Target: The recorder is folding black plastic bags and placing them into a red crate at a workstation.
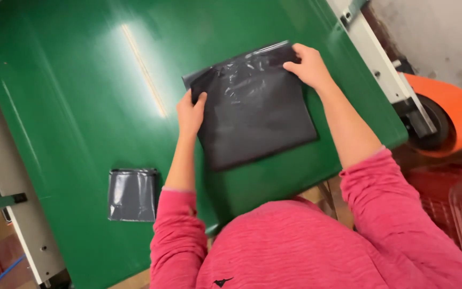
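Observation:
A large dark grey plastic mailer bag (pixel 258 112) lies flat on the green conveyor belt (pixel 76 91). My left hand (pixel 190 113) grips its left edge near the top corner. My right hand (pixel 308 65) pinches the bag's top right corner, where the flap is folded over. Both arms wear pink sleeves. A smaller dark grey bag (pixel 132 195) rests on the belt to the left of my left arm, apart from both hands.
A white metal frame rail (pixel 378 59) runs along the belt's right side, with an orange roller (pixel 450 112) beyond it. Another white frame piece (pixel 25 225) borders the belt at the lower left. A red crate (pixel 445 187) sits at the right.

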